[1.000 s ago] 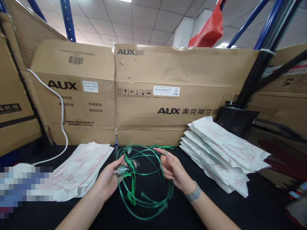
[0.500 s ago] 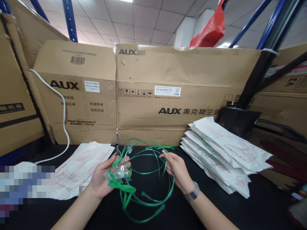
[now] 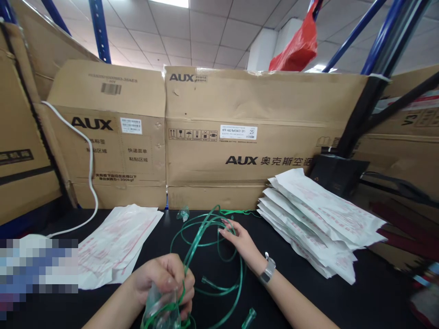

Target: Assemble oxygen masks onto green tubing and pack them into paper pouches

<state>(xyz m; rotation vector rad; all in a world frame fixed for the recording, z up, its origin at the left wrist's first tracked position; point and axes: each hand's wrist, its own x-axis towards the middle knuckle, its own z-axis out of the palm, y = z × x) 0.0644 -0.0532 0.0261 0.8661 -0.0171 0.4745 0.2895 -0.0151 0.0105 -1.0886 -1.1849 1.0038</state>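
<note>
Flattened AUX cardboard boxes (image 3: 240, 137) lean upright against blue steel racking (image 3: 99, 32). Above them spreads a white tiled ceiling (image 3: 212, 36) with a bright light (image 3: 168, 3), and a red plastic bag (image 3: 298, 45) hangs at upper right.

Warehouse: blue steel pallet racking (image 3: 99, 32), flattened AUX cardboard cartons (image 3: 260, 132).

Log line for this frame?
left hand: grips clear oxygen mask | right hand: touching green tubing | nearby: stacked white pouches
</note>
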